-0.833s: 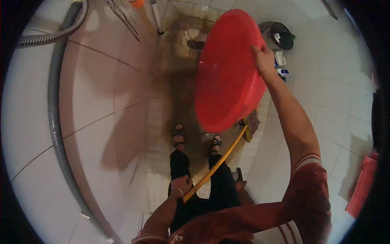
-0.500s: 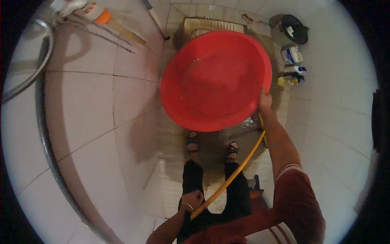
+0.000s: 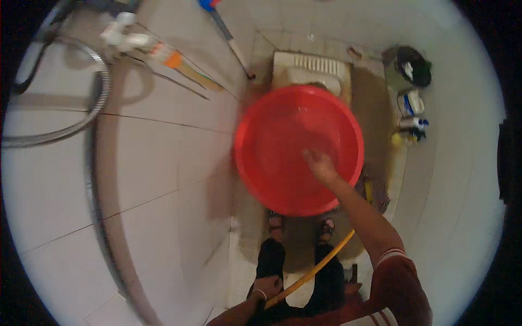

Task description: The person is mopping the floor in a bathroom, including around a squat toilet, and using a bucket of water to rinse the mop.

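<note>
A large round red plastic basin (image 3: 272,179) sits in front of my feet, overlapping the near end of the white squat toilet (image 3: 283,61). My right hand (image 3: 322,165) is over the inside of the basin, blurred by motion, with its fingers loosely bent and apart. Nothing shows in it; I cannot tell whether it touches the bottom. My left hand (image 3: 268,284) lies closed on my left leg, and whatever it may hold is hidden. Close beside it, a yellow hose (image 3: 321,265) crosses over my legs toward the floor at the right of the basin.
Along the right wall stand a dark bin (image 3: 413,68), a white tub (image 3: 410,103) and several bottles (image 3: 410,130). Taps (image 3: 128,41), a metal shower hose (image 3: 103,92) and a stick with a blue end (image 3: 228,38) are at the left wall. Purple cloth (image 3: 383,204) lies right of the basin.
My right hand has let go of the basin's right rim and moved left over its inside. The basin looks less tilted and shows lower in the picture. The view has shifted; more of the squat toilet shows.
</note>
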The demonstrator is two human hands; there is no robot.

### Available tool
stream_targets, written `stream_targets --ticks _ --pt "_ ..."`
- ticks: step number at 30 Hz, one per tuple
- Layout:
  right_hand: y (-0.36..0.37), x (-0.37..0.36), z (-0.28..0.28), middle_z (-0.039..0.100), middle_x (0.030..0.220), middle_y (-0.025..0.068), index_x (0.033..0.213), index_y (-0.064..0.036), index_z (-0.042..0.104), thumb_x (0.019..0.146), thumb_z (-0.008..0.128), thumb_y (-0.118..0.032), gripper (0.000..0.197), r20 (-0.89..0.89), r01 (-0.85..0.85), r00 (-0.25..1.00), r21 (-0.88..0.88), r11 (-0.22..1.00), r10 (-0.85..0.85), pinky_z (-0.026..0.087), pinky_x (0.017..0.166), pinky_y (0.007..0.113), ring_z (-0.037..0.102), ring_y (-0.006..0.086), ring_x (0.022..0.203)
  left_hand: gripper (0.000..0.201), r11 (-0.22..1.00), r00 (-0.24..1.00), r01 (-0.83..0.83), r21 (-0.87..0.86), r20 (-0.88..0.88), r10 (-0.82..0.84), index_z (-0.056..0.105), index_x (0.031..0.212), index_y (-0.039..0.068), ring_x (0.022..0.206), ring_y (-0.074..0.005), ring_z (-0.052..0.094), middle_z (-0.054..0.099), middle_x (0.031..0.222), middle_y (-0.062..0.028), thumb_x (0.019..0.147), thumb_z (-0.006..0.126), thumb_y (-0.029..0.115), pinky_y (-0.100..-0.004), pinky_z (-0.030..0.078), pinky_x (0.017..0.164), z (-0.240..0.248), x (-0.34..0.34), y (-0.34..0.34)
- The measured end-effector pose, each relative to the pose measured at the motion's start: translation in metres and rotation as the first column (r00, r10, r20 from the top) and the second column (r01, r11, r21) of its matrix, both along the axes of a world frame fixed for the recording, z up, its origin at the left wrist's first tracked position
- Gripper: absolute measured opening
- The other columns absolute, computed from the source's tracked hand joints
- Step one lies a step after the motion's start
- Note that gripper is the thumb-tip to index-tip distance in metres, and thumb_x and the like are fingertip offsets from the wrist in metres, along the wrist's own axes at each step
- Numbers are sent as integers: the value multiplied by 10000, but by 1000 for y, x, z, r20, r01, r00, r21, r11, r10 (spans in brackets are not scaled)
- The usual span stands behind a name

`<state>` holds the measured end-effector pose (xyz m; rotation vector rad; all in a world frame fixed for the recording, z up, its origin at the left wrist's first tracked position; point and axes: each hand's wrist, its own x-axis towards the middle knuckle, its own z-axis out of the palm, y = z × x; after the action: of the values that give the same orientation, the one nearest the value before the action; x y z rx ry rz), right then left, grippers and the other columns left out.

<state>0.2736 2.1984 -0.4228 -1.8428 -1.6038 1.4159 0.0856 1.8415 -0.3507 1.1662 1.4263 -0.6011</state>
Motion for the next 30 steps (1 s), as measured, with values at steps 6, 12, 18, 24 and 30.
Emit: stream_targets --ticks 6,12,18,24,30 --pt "146 -129 263 555 1062 104 1159 -11 486 918 411 -321 400 -677 307 682 607 733 275 402 849 321 518 197 1000 338 999 998 -17 46 59 14 599 839 105 771 -335 607 631 826 -152 798 458 409 -444 469 689 -9 -4 -19" --pt "208 -223 348 591 975 149 1042 -13 545 902 381 -351 401 -480 31 797 638 769 366 442 763 372 574 235 869 344 991 996 -59 118 79 50 601 847 106 770 -331 608 632 817 -154 793 457 413 -440 468 697 8 -11 -19" --pt "270 -232 333 575 703 103 861 8 567 930 349 -354 428 -667 -112 569 517 849 481 439 585 301 537 182 611 330 979 990 -127 160 89 114 587 829 103 758 -332 607 627 796 -161 797 450 401 -447 465 683 -3 -4 -11" --pt "280 -230 330 529 653 78 786 -10 539 931 351 -360 423 -786 -339 381 371 864 487 432 552 288 511 180 573 316 986 991 -104 129 95 92 574 800 101 758 -341 601 627 774 -146 804 437 385 -449 460 669 -9 -4 -11" --pt "253 -197 308 574 892 154 976 29 555 932 293 -387 494 -891 -95 382 227 969 246 435 734 365 544 230 818 311 989 990 -84 123 122 69 572 817 115 759 -328 606 628 768 -131 813 418 385 -452 456 665 -8 -7 -14"
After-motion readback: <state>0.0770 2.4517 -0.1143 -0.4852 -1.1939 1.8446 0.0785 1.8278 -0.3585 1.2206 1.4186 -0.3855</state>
